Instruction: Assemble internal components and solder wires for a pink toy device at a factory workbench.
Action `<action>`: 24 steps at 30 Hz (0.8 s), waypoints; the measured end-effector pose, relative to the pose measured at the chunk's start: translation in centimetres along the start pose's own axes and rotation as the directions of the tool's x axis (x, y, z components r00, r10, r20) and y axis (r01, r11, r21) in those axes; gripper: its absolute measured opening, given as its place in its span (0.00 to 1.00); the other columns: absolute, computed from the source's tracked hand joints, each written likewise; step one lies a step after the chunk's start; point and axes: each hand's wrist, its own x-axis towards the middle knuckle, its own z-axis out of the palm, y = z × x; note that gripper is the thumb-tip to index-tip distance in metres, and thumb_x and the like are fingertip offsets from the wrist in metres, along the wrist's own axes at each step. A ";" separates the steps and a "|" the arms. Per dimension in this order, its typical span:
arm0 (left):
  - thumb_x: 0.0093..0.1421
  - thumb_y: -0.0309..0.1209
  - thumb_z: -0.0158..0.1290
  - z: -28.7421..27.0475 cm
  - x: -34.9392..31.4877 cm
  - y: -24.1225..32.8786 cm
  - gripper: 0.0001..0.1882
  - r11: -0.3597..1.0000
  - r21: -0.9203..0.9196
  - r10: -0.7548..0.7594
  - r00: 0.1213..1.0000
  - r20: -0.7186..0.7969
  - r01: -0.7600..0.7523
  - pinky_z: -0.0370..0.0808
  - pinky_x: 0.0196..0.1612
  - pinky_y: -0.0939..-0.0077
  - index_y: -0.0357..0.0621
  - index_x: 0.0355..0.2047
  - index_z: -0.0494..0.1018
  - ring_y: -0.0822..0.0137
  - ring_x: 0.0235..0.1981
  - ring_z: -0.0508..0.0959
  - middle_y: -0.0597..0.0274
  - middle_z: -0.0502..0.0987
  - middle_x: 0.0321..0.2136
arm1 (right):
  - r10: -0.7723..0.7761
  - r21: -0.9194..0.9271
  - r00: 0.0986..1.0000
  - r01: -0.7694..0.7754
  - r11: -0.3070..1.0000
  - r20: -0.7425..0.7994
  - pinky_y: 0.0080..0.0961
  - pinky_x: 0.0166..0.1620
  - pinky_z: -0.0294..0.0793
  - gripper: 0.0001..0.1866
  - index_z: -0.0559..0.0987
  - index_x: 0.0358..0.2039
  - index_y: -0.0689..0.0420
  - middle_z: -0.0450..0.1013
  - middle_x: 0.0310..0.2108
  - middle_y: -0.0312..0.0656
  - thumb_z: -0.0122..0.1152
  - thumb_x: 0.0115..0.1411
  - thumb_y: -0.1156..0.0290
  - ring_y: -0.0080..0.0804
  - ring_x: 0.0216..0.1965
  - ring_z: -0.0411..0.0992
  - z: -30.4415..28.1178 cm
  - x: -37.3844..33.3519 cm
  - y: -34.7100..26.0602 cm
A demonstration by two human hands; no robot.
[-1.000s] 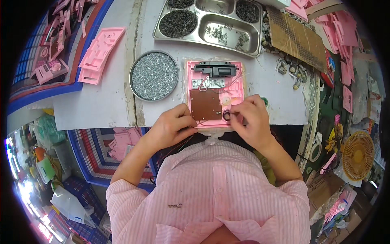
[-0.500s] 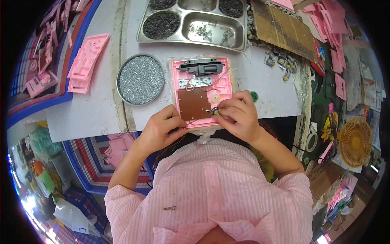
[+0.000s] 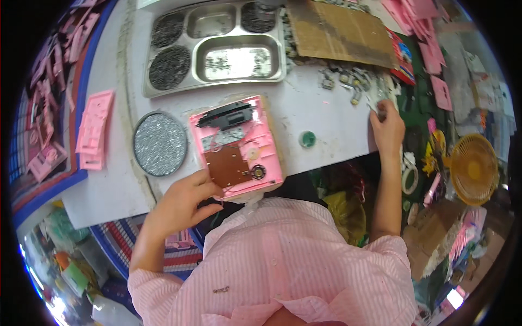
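A pink plastic housing [image 3: 270, 163] lies slightly turned on the table. It carries a black mechanism [image 3: 231, 117], a metal plate, a brown board [image 3: 225, 165], a white wheel and thin wires. A small round black part with a metallic centre [image 3: 258, 172] sits at the board's right side. My left hand [image 3: 185, 198] grips the housing's near left corner, thumb below the fingers, beside a thin red wire. Far to the right, my right hand [image 3: 387, 129] is closed at the table's edge beside loose small metal motors [image 3: 353, 81]. Something small and dark shows at its fingertips, too unclear to name.
Left of the housing stands a round tin of small metal pieces [image 3: 160, 144]. A steel compartment tray [image 3: 217, 89] with dark screws is behind. Cardboard [image 3: 342, 35] lies at the back right, a green round piece [image 3: 307, 139] mid-table. Pink parts [image 3: 95, 130] lie left.
My right hand has let go of the round part on the housing and moved far right. The housing is now turned anticlockwise. My left hand stays at its corner. The whole view has shifted.
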 end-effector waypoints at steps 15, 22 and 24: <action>0.59 0.32 0.56 -5.6 24.7 -6.7 0.08 0.650 0.757 0.185 0.953 -0.239 0.064 0.77 0.41 0.54 0.41 0.35 0.80 0.50 0.38 0.81 0.54 0.79 0.35 | 0.123 0.733 0.982 -0.188 0.654 0.142 0.15 0.35 0.65 0.10 0.78 0.47 0.63 0.71 0.33 0.31 0.59 0.66 0.74 0.16 0.30 0.64 -0.9 1.0 -2.2; 0.61 0.26 0.58 -6.0 17.2 0.7 0.08 0.947 0.297 0.064 0.838 -0.542 0.120 0.78 0.39 0.70 0.42 0.41 0.79 0.64 0.36 0.81 0.58 0.81 0.35 | -0.022 0.796 0.978 -0.158 0.584 0.210 0.21 0.47 0.75 0.16 0.80 0.47 0.67 0.79 0.43 0.42 0.70 0.58 0.80 0.25 0.43 0.77 -4.5 -4.2 -8.5; 0.64 0.24 0.57 -4.3 12.6 3.1 0.11 0.990 -0.133 -0.097 0.879 -0.467 0.039 0.78 0.40 0.76 0.40 0.47 0.78 0.72 0.35 0.80 0.60 0.82 0.38 | -0.047 0.931 0.963 -0.245 0.269 0.267 0.26 0.51 0.77 0.17 0.81 0.44 0.68 0.79 0.46 0.45 0.73 0.53 0.82 0.31 0.45 0.78 -4.6 -6.6 -11.9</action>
